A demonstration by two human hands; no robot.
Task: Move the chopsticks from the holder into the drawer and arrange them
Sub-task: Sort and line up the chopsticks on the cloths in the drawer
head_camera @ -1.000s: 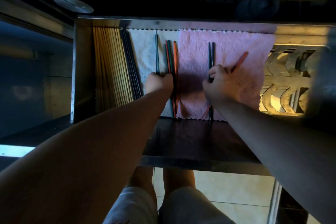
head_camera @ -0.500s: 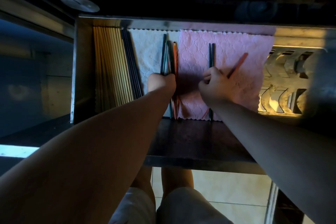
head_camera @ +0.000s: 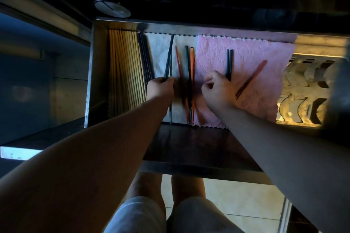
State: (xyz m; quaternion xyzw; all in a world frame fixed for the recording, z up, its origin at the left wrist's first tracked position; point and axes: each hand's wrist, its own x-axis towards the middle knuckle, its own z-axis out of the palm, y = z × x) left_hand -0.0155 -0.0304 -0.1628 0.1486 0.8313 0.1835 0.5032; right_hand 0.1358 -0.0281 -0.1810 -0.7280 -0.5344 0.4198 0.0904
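In drawer [head_camera: 98, 66], left hand [head_camera: 161, 89] apparently gripping dark chopstick [head_camera: 169, 55]

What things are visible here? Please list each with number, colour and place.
drawer: one, metal, pulled open
wooden chopsticks: packed row, yellowish, drawer's left end
black chopsticks: few, black, beside the wooden ones
white cloth: one, white, drawer's middle
pink cloth: one, pink, right of white cloth
dark chopsticks: seemingly two, dark, over white cloth
red chopstick: one, red, on white cloth
green and orange chopsticks: one each, along pink cloth's left edge
dark pair: two, dark, on pink cloth
slanted red chopstick: one, red, on pink cloth
cut-out metal panel: one, silvery, drawer's right end
legs: two, below the drawer
left hand: one, grips the tilted dark chopstick
right hand: one, fingers curled, at the dark pair; grip unclear
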